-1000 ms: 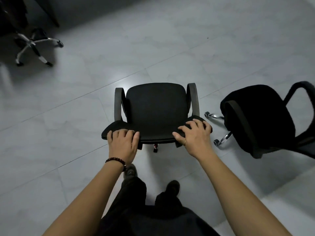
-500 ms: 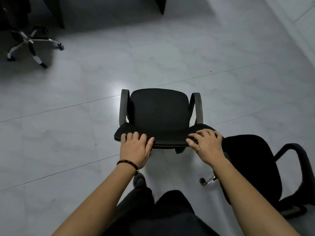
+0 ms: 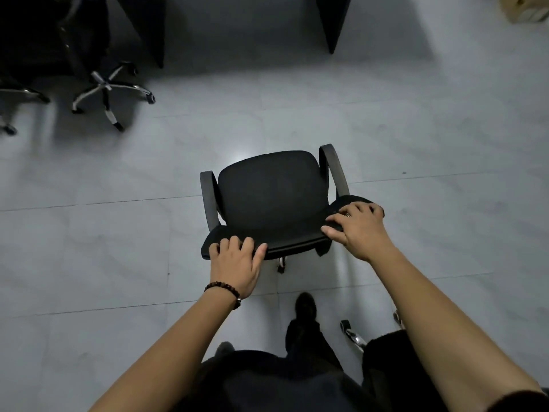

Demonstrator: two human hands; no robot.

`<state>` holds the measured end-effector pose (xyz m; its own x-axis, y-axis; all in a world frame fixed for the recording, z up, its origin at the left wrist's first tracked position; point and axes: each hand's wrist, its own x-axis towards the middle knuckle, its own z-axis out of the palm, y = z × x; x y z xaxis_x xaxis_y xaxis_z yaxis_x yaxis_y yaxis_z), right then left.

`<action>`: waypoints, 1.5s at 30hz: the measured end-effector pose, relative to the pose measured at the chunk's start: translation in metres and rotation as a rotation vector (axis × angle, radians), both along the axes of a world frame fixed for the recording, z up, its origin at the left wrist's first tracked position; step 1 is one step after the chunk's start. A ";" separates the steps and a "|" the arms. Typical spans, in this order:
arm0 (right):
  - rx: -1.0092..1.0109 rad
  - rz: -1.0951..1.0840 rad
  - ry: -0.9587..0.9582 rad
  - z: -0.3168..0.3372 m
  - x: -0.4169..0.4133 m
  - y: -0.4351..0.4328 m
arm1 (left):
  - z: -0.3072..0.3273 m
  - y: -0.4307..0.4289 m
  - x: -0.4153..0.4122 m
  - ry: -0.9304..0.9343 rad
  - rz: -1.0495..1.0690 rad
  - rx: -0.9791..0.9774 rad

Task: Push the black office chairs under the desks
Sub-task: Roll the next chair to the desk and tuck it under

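Observation:
A black office chair (image 3: 271, 191) with two armrests stands in front of me on the pale tiled floor, seen from above and behind. My left hand (image 3: 236, 263) grips the left end of its backrest top, a bead bracelet on the wrist. My right hand (image 3: 359, 228) grips the right end of the same edge. Ahead at the top is a desk, with its two dark legs (image 3: 334, 22) framing a shadowed opening. The chair faces that opening, about one floor tile short of it.
Another chair's chrome star base (image 3: 108, 87) sits at the upper left under a dark desk. A second black chair (image 3: 383, 352) is partly hidden behind my right arm, its castor showing. A cardboard box (image 3: 525, 7) lies at the top right. My feet stand behind the chair.
I have rolled the chair forward and turned it toward the desk opening. The second chair has dropped back to my lower right, and the desk legs have come into view.

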<state>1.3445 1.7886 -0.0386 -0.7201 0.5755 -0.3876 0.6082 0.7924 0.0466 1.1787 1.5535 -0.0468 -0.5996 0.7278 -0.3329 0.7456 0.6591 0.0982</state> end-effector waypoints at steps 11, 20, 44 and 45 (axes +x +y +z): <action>-0.048 0.137 0.035 -0.003 -0.181 0.082 | -0.001 0.069 -0.154 -0.029 0.227 0.066; -0.033 0.092 0.163 -0.015 -0.362 0.111 | -0.012 0.102 -0.336 0.015 0.267 0.141; 0.010 -0.001 0.280 -0.028 -0.811 0.287 | -0.017 0.307 -0.820 0.092 0.233 0.123; 0.015 -0.002 0.281 -0.028 -0.829 0.297 | -0.016 0.319 -0.839 0.095 0.229 0.118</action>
<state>0.5157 2.0860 -0.0666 -0.7970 0.5811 -0.1647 0.6005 0.7917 -0.1124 0.3397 1.8721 -0.0632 -0.7776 0.6001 -0.1877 0.5880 0.7998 0.1210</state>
